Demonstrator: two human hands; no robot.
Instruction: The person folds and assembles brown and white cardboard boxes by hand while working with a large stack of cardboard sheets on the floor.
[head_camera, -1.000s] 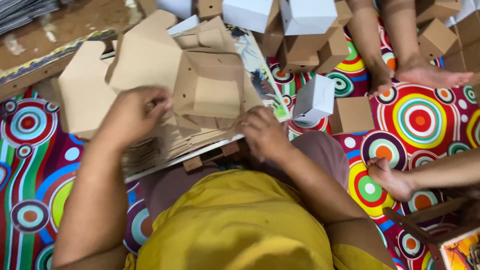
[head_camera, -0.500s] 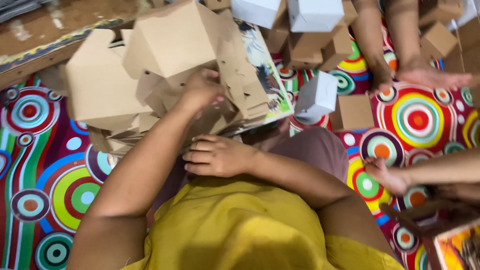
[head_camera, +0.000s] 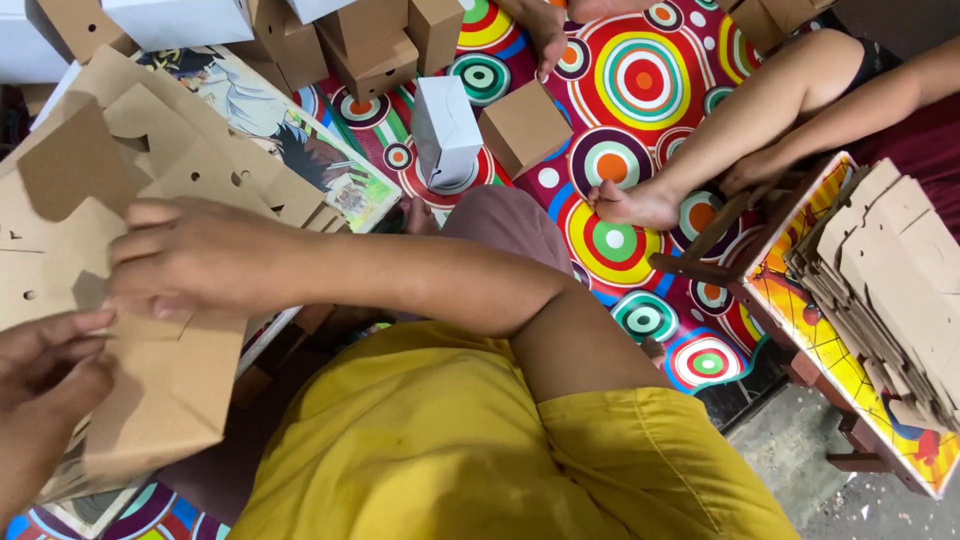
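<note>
The person's right hand (head_camera: 190, 262) lies across a flat die-cut brown cardboard box blank (head_camera: 150, 370), fingers curled onto its upper edge, while the left hand (head_camera: 45, 370) pinches the same sheet at its left side; both grips are closed on it. The blank sits on top of a stack of brown cardboard blanks (head_camera: 120, 170) in front of the person's lap, seemingly only part folded, so this box looks to be at an early stage. Several folded brown cardboard boxes (head_camera: 385, 40) and a small white carton (head_camera: 445, 130) stand beyond, apparently finished. Another pile of flat brown blanks (head_camera: 890, 290) rests on a low colourful table (head_camera: 800, 300) to the right. Everything sits on a floor mat with bright concentric circles (head_camera: 620, 150), where another person's bare foot (head_camera: 630, 205) rests.
</note>
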